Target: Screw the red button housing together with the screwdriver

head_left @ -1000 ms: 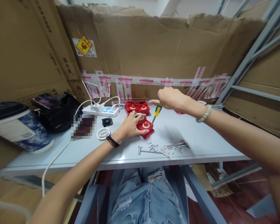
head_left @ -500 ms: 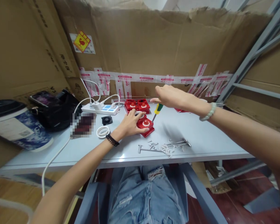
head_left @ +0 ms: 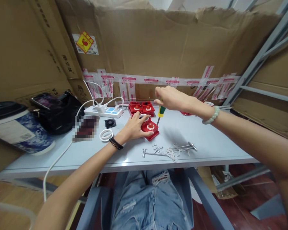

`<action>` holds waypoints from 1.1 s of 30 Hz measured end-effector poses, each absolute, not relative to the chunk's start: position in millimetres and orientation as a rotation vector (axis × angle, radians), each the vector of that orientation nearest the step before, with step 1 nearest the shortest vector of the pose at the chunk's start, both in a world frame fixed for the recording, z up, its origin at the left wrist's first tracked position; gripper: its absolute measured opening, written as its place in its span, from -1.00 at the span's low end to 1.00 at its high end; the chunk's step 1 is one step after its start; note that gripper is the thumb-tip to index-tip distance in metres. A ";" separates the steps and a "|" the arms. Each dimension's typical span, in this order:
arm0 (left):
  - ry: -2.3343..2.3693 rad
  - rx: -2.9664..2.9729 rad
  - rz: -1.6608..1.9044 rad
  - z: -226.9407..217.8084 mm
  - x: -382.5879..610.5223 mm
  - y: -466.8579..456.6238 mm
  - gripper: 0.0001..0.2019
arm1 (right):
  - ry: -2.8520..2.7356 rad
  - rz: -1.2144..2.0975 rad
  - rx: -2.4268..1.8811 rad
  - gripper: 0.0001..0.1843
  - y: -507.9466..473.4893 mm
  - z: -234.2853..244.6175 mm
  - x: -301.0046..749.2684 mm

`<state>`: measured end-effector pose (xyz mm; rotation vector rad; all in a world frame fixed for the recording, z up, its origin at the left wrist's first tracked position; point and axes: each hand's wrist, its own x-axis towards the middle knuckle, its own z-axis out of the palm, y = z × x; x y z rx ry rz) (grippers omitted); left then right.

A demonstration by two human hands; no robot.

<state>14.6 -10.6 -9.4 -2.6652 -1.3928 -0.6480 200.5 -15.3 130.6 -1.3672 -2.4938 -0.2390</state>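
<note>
- The left hand (head_left: 134, 127) lay flat, fingers spread, on a glossy red plastic box (head_left: 150, 129) with a round red button ringed in white, near the middle of the smooth pale grey desk (head_left: 206, 140).
- The right hand (head_left: 172, 97) was closed round the top of a screwdriver (head_left: 161, 112) with a green and yellow handle; the thin shaft stood nearly upright, its tip at the box's right edge, too small to place exactly.
- Most of the handle was hidden inside the fist.
- Two more red boxes (head_left: 141, 108) sat just beyond, partly covered by the hands.
- Thin metal screws and bars (head_left: 169, 149) lay loose nearer the desk's front edge.
- At far left stood a white power strip (head_left: 103, 111); a blurred patch (head_left: 85, 128) covered something beside it.
- Rough brown cardboard (head_left: 158, 44) walled the back.
</note>
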 end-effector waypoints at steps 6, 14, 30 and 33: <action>-1.385 -2.667 -0.639 -11.1 14.0 -8.7 -0.25 | -2.693 -0.045 -1.094 -0.77 -24.2 137.6 198.5; -1.381 -2.662 -0.635 -9.9 14.4 -9.3 -0.25 | -2.505 -0.115 -1.226 -0.83 -16.3 126.5 197.6; -1.371 -2.657 -0.630 -10.4 13.8 -9.1 -0.25 | -2.394 -0.154 -1.333 -0.85 -12.9 123.5 201.5; -1.370 -2.659 -0.642 -11.7 13.4 -7.9 -0.24 | -2.392 -0.177 -1.331 -0.69 -9.9 121.6 202.1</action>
